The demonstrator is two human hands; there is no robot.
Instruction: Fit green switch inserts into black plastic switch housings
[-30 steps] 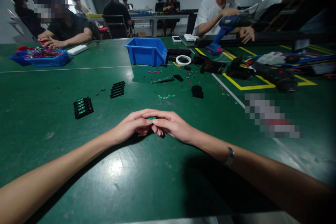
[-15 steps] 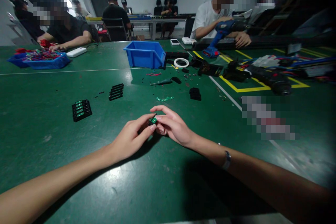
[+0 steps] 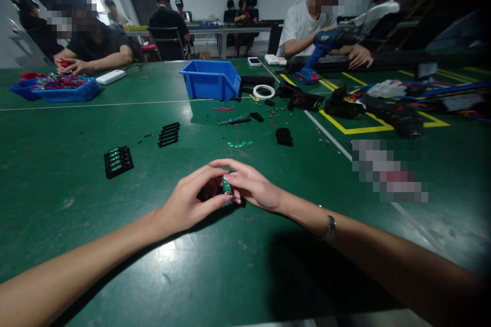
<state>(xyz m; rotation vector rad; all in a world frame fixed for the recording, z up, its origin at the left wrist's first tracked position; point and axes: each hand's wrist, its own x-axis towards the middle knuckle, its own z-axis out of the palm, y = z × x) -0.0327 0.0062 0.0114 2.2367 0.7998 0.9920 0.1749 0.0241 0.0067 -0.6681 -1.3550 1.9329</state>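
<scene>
Between my two hands is a small green circuit board (image 3: 227, 184) with a dark edge, apparently in a black housing. My left hand (image 3: 195, 196) is closed on it, thumb at its lower end and fingers at the top. From the other side my right hand (image 3: 255, 186) grips it, thumb lying on the green face; its other fingers are partly hidden. Beyond the hands lies a row of small green boards (image 3: 240, 144). To the left are a group of black housings with green boards (image 3: 118, 161) and several bare black housings (image 3: 169, 135).
A blue bin (image 3: 210, 80), a screwdriver (image 3: 235, 120), a white ring (image 3: 264, 92) and stacked black parts (image 3: 284, 136) lie farther back. A blue cordless drill (image 3: 320, 53) stands at right, near cables (image 3: 422, 87). Co-workers sit across the green table (image 3: 115, 265).
The small board has turned from a slant to upright and come slightly lower, its green face now showing more. My fingers have shifted around it.
</scene>
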